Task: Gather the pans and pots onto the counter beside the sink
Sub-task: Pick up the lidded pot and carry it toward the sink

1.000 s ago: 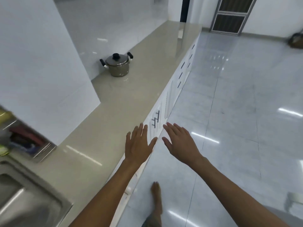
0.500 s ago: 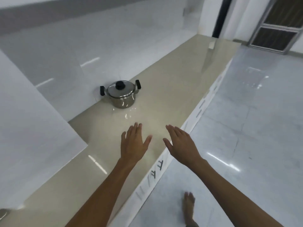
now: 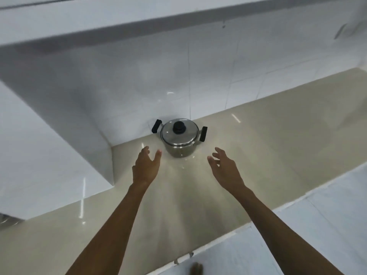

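A small steel pot (image 3: 179, 144) with a lid, a black knob and two black side handles stands on the beige counter (image 3: 268, 151) against the white tiled wall. My left hand (image 3: 146, 167) hovers open just in front of the pot's left side, a short gap from it. My right hand (image 3: 225, 169) is open too, fingers spread, in front of the pot's right side and a bit farther off. Neither hand touches the pot.
A white boxed wall block (image 3: 59, 155) juts out over the counter left of the pot. The counter's front edge (image 3: 258, 225) runs diagonally, with white cabinet fronts and pale floor (image 3: 327, 225) below. A bare foot (image 3: 195, 269) shows at the bottom.
I have come closer to the pot and now face the wall. Both hands have spread apart and reached forward to either side of the pot. The sink has left the view.
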The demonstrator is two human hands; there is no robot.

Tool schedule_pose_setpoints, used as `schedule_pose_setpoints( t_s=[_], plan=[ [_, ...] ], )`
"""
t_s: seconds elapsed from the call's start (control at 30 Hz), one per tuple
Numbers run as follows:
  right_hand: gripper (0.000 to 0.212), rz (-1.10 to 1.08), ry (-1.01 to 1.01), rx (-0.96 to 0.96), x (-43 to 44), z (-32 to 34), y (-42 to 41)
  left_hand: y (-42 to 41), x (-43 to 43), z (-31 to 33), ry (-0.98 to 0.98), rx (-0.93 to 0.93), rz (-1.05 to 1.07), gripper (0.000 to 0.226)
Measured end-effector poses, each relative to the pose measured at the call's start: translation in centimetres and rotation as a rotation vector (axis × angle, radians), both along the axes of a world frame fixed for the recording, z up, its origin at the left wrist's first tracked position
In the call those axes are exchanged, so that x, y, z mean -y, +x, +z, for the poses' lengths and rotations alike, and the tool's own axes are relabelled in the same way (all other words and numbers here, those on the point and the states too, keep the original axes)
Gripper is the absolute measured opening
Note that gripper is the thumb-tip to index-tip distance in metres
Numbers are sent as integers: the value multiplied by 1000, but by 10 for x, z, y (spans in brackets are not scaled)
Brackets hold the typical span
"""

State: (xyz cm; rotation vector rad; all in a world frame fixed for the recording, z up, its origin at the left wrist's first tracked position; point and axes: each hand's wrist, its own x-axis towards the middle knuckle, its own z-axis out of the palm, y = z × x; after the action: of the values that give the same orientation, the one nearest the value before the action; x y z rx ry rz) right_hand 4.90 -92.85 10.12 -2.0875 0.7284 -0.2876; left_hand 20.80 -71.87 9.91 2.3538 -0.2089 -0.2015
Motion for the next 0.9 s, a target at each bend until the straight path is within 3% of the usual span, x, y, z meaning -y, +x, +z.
schedule_pose_setpoints(
  t_s=[0.37, 0.57, 0.73, 0.9],
  plan=[
    [45, 18, 127, -72, 67, -41, 115, 121, 63, -27, -43, -123, 52, 83],
    [43, 67, 110, -107, 80, -55, 149, 159, 79, -38, 91, -124, -10, 84],
    [41, 27, 160, -114, 90, -62, 166, 182, 94, -44, -28, -191, -9, 39],
    [38, -33, 215, -88, 92, -57, 168, 181, 97, -49, -88, -178, 65, 35]
  ],
)
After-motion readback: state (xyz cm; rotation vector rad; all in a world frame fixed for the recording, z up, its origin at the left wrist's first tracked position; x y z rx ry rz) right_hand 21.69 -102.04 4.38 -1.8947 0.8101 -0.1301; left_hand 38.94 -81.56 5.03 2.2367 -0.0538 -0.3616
